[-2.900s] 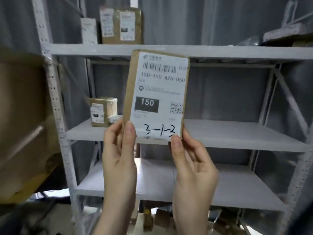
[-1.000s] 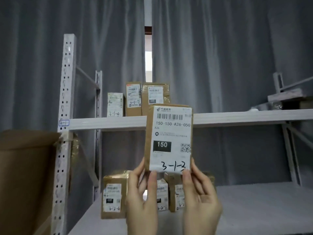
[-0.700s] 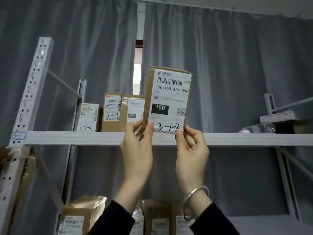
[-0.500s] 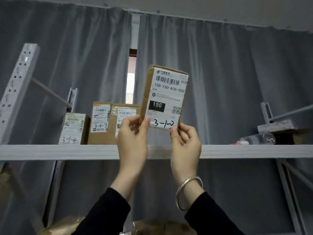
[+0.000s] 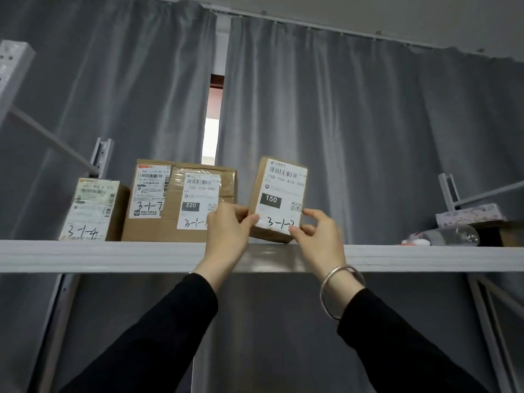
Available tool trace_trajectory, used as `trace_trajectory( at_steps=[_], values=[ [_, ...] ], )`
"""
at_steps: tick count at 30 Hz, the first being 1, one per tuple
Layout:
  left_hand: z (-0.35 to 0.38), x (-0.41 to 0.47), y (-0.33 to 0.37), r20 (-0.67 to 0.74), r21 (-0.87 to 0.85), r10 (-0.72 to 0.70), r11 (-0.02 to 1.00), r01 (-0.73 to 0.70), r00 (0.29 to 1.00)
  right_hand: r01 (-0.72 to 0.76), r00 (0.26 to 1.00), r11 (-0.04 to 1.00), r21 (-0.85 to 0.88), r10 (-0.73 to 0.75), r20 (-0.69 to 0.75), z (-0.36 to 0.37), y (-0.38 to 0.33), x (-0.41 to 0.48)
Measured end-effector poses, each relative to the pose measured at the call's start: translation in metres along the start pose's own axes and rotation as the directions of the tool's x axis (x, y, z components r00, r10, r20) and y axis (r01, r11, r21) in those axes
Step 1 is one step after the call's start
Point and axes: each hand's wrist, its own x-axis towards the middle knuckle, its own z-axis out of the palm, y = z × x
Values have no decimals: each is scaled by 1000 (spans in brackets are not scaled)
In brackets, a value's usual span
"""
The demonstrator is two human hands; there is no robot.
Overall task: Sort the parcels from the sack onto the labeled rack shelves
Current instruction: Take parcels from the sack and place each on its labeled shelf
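**Seating the 150 parcel on the top shelf**
The left hand and right hand each pinch a lower corner; it sits tilted at the front edge, just right of the 220 parcel. Lower the base flat, label outward, before releasing.

Matt brown cardboard parcel with smooth white paper label, matt painted metal shelf, grey cloth curtain
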Motion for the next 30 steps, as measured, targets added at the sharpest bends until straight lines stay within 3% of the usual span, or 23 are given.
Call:
trace_trajectory(
  at_steps=[7, 12, 16, 24, 30],
  values=[
    [8, 19, -45, 80, 244, -123, 965, 101, 989, 0, 998, 975, -222, 15, 67, 27, 13, 20],
    [10, 33, -55, 42, 471, -80, 881, 51, 996, -13, 997, 938, -346, 40, 70, 43, 15, 34],
    [16, 38, -64, 13, 529, -55, 847, 40, 998, -11, 996, 909, -416, 49, 80, 53, 24, 43],
    [22, 42, -76, -65, 483, 2, 875, 30, 998, 26, 997, 876, -482, 11, 75, 62, 36, 49],
    [20, 21, -81, -112, 651, 98, 759, -1, 989, 143, 990, 748, -648, -102, 101, 59, 32, 16]
  ],
)
